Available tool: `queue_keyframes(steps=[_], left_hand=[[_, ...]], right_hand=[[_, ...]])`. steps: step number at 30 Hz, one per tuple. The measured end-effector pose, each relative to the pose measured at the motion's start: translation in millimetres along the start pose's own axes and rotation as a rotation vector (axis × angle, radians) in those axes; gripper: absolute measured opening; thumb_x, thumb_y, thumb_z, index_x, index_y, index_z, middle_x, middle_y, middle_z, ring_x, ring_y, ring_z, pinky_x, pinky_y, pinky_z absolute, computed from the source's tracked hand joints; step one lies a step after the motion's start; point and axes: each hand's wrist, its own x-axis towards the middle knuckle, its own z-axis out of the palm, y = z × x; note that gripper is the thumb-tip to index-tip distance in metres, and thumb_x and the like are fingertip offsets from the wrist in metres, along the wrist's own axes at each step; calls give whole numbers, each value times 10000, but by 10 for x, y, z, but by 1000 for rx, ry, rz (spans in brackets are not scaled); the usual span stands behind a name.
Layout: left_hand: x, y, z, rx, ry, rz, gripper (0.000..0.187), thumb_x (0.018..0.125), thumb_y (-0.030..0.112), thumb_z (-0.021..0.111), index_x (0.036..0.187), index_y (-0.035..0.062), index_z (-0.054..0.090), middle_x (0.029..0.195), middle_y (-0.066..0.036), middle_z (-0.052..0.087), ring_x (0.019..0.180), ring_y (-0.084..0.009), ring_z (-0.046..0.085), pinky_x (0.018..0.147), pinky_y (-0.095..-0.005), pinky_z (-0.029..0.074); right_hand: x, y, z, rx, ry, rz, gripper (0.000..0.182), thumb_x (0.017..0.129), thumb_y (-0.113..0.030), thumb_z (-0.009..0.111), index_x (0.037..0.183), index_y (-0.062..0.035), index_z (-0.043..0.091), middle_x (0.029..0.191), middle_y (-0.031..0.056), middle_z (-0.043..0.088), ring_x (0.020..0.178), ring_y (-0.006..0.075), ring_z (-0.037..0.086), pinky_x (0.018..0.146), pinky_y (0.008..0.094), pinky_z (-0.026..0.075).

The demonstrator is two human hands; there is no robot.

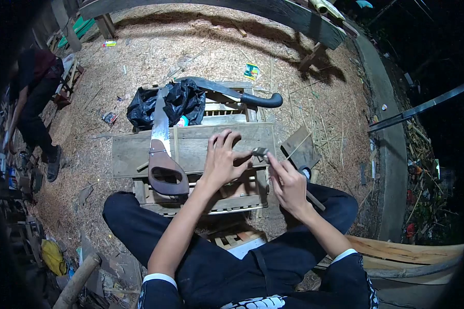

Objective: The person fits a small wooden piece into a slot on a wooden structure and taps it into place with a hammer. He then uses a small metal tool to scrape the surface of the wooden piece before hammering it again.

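Observation:
A small dark object (pixel 260 152), too small to name, sits between my two hands above a wooden board (pixel 134 152) laid on a slatted crate (pixel 232 202). My left hand (pixel 222 160) has its fingers apart, with the thumb side touching or close to the object's left end. The fingers of my right hand (pixel 287 185) are at the object's right end and pinch it. A handsaw (pixel 162 129) with a brown handle lies across the board's left part. Behind the board are a black plastic bag (pixel 188 100) and a curved blade with a black handle (pixel 263 100).
Sawdust (pixel 154 56) covers the ground. A co-worker (pixel 36 103) is at the far left. A wooden beam (pixel 232 13) crosses the top. Planks (pixel 407 252) lie at the lower right, and a wooden pole (pixel 77 283) is at the lower left. A metal bar (pixel 423 107) juts in from the right.

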Motion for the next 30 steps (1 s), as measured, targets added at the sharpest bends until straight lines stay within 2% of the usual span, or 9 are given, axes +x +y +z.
queue_keyframes(steps=[1, 4, 5, 14, 20, 21, 25, 28, 30], left_hand=[[-4, 12, 0, -19, 2, -7, 272, 808, 396, 836, 1039, 254, 860, 1392, -112, 578, 1424, -331, 431, 1180, -539, 268], [-8, 19, -9, 9, -5, -4, 282, 843, 441, 801, 1086, 310, 858, 1360, -93, 601, 1406, -304, 433, 1190, -505, 247], [-7, 6, -3, 4, -5, 0, 283, 830, 430, 815, 1068, 284, 859, 1371, -104, 593, 1417, -318, 430, 1187, -524, 255], [3, 21, 6, -9, -5, 0, 288, 808, 419, 833, 1039, 249, 860, 1377, -110, 584, 1422, -330, 433, 1184, -540, 258], [-10, 8, 26, -19, 3, -2, 273, 819, 398, 820, 1051, 259, 859, 1379, -112, 589, 1422, -330, 432, 1182, -538, 258], [-6, 4, 21, -2, 7, 5, 269, 823, 392, 816, 1054, 261, 859, 1383, -113, 589, 1421, -330, 432, 1182, -537, 257], [-18, 12, 13, 50, -4, 13, 257, 857, 429, 782, 1078, 321, 858, 1359, -90, 599, 1396, -305, 442, 1185, -517, 249], [-7, 14, 19, 28, 6, 8, 263, 855, 440, 781, 1075, 319, 859, 1372, -89, 590, 1391, -304, 445, 1181, -518, 250], [9, 13, 6, 21, 4, 15, 271, 837, 426, 813, 1048, 262, 860, 1381, -113, 589, 1411, -325, 439, 1172, -533, 258]], right_hand=[[-14, -6, 3, 26, 87, -13, 600, 919, -74, 719, 1498, -185, 610, 931, 104, 656, 704, 301, 683, 620, 421, 536], [-54, 40, 71, 27, 162, -79, 591, 930, -81, 709, 1501, -196, 607, 927, 105, 660, 710, 300, 687, 623, 418, 538], [-63, 39, 69, -100, -42, -6, 589, 929, -75, 708, 1496, -202, 613, 931, 105, 673, 722, 298, 695, 628, 416, 542], [-55, -34, 11, -51, -65, 49, 599, 935, -60, 699, 1510, -193, 601, 928, 106, 662, 734, 314, 688, 644, 439, 538], [-56, -4, 52, -10, 40, 12, 606, 946, -73, 695, 1528, -198, 582, 914, 107, 657, 735, 317, 689, 649, 444, 545], [-49, -1, 31, -96, -146, 65, 608, 941, -65, 700, 1524, -193, 587, 907, 107, 658, 719, 313, 689, 639, 440, 544], [-44, -51, 14, 63, 51, 59, 519, 976, -64, 673, 1485, -146, 613, 890, 140, 628, 695, 337, 646, 632, 447, 506], [-47, -35, 46, 3, 19, 14, 517, 974, -44, 671, 1481, -127, 612, 889, 138, 629, 681, 322, 642, 621, 439, 501], [-51, -8, 7, -44, -114, 50, 516, 958, -23, 675, 1466, -89, 613, 899, 145, 638, 691, 324, 648, 619, 434, 502]])
